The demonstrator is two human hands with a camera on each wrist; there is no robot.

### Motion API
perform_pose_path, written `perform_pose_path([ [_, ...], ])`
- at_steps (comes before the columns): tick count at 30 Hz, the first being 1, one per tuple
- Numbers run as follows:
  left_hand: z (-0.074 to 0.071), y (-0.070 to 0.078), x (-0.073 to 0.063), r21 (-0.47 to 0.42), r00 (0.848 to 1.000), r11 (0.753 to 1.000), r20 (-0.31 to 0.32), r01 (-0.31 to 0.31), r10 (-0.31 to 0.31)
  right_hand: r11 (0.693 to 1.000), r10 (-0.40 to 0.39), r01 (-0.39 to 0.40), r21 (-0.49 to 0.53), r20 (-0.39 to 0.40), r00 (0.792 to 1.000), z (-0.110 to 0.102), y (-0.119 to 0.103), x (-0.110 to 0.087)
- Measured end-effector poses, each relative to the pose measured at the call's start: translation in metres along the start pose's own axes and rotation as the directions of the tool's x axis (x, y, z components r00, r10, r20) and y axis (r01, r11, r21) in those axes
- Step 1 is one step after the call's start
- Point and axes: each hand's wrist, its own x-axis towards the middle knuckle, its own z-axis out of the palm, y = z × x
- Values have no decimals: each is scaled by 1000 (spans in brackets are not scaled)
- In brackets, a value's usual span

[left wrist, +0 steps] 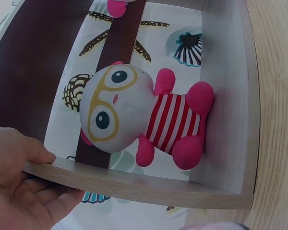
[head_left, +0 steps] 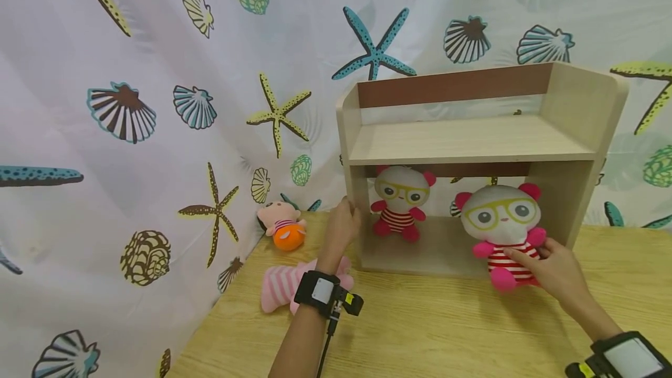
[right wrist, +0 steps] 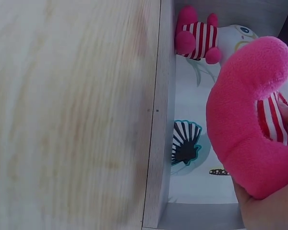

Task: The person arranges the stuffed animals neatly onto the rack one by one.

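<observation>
My left hand (head_left: pixel 343 223) grips the left side panel of a small wooden shelf (head_left: pixel 472 140); in the left wrist view the thumb lies on the panel's inner side and the fingers (left wrist: pixel 43 199) on its outer side. My right hand (head_left: pixel 559 270) holds a panda plush toy (head_left: pixel 501 217) by its striped body, in front of the lower compartment at the right. The toy has yellow glasses and pink limbs; its pink legs (right wrist: pixel 240 105) fill much of the right wrist view. A matching panda plush (head_left: pixel 400 203) sits inside the lower compartment at the left.
On the table (head_left: pixel 446 331), left of the shelf, lie a doll with orange bottoms (head_left: pixel 289 235) and a pink striped plush (head_left: pixel 280 287), partly hidden by my left forearm. A curtain with shells and starfish (head_left: pixel 157 45) hangs behind.
</observation>
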Motion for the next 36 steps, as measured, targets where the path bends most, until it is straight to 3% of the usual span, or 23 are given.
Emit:
perform_pose_path([
  [9, 2, 1, 0, 22, 999, 999, 22, 33, -33, 999, -2, 4, 48, -37, 999, 8, 3, 13],
  [21, -1, 1, -1, 34, 1000, 999, -15, -17, 17, 997, -54, 60, 54, -103, 993, 16, 11, 30],
  [28, -1, 2, 0, 25, 999, 999, -29, -35, 36, 999, -41, 44, 23, -97, 994, 17, 12, 38],
  [36, 0, 0, -1, 25, 999, 999, -23, -38, 39, 998, -58, 57, -10, -141, 988, 20, 15, 43],
])
